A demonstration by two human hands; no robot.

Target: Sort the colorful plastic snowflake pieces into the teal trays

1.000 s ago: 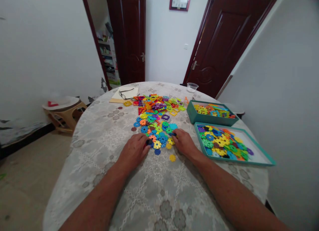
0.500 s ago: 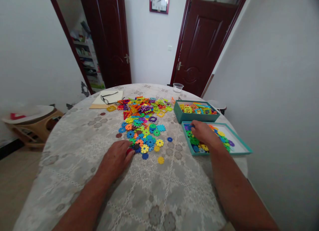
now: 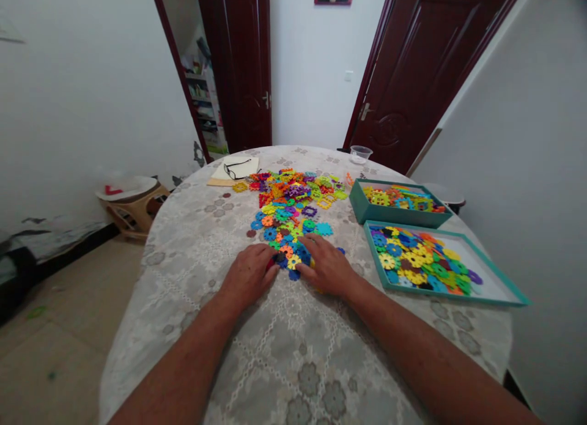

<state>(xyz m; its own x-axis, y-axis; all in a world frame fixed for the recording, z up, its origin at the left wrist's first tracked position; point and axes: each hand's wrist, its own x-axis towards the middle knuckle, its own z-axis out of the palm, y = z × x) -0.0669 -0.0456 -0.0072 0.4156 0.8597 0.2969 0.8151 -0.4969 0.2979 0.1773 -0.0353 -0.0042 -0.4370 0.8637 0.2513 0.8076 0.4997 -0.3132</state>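
Apparently the step in hand is gathering or sorting small flower-shaped discs, which lie loose and overlapping in the middle of the table. Both hands are down at the near end of this spread, just beside each other but not touching. The left hand has its thumb and forefinger pressed together around a red piece, with a black disc right at the fingertips; I cannot tell whether that one is pinched too. The right hand reaches in from the other side, thumb and fingers parted, with a yellow disc showing just beyond the thumb. Whether its fingers have hold of anything cannot be told, since the palm hides what lies beneath.

To the right, a shallow teal tray holds many more discs, with part of its floor bare along the far right. Behind it stands a deeper green box of mixed pieces, and a heap of mostly square pieces sits farther back, beyond the discs.

As I judge it, the next move calls for the right hand to close on one thin disc by its edge, without dragging its overlapping neighbours along, while the left keeps its grip.
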